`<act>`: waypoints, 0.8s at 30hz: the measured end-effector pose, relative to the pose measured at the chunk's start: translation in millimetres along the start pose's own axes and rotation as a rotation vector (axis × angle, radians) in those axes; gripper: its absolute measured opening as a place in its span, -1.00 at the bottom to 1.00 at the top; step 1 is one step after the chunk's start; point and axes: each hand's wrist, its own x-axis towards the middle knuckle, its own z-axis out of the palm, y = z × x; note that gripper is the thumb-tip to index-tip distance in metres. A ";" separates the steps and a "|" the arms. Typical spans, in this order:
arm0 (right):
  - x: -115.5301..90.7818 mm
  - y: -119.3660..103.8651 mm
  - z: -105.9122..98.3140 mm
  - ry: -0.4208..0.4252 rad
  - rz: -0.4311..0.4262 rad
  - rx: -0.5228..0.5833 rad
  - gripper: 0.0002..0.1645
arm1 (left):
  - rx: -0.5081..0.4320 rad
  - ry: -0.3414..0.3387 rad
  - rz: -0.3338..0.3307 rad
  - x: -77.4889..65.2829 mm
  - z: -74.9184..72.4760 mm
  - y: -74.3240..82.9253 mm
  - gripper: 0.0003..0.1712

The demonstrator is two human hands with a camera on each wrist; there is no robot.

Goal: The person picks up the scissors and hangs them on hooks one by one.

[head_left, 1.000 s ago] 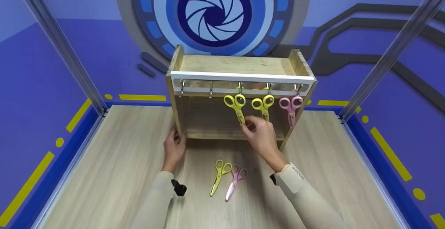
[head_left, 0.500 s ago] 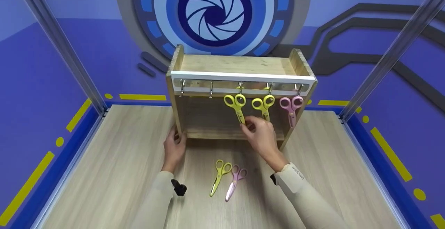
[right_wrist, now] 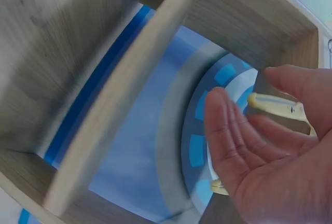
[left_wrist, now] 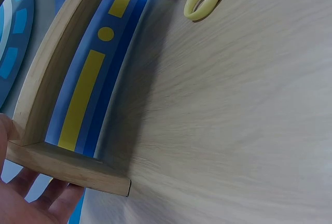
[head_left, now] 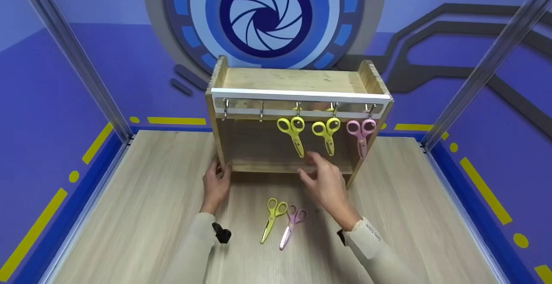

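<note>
The left hand (head_left: 215,185) holds the lower left side of a wooden shelf (head_left: 293,79), thumb in front and fingers behind the panel in the left wrist view. Just below the hanging scissors is the right hand (head_left: 326,182), fingers loosely bent and apart, with nothing in it. Yellow scissors (head_left: 294,135) hang by a handle loop from the middle hook. To their right hang another pair of yellow scissors (head_left: 327,134) and pink scissors (head_left: 361,136). In front of the shelf, yellow-green scissors (head_left: 271,219) and light pink scissors (head_left: 292,226) lie on the table.
A white hook rail (head_left: 302,95) runs across the shelf's front; its two left hooks (head_left: 261,111) carry nothing. The shelf stands on a wood-grain table (head_left: 151,215) before a blue patterned wall (head_left: 112,73). Metal posts (head_left: 82,68) rise at the sides.
The right hand has let go of the blade tip of the middle yellow scissors and drawn slightly down and right. The left hand and the shelf stay in place.
</note>
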 end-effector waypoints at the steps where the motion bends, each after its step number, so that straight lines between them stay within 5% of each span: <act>1: -6.0 1.2 2.3 -0.004 0.000 -0.010 -0.44 | 0.004 0.001 0.000 -0.2 0.0 -0.1 -0.35; 7: -43.8 6.2 20.3 -0.108 -0.014 -0.042 -0.27 | 0.006 -0.008 -0.023 -1.0 -0.8 0.4 -0.34; 24: -108.2 19.4 70.1 -0.250 -0.090 -0.220 -0.41 | -0.032 -0.020 0.002 -0.6 -0.3 -0.6 -0.38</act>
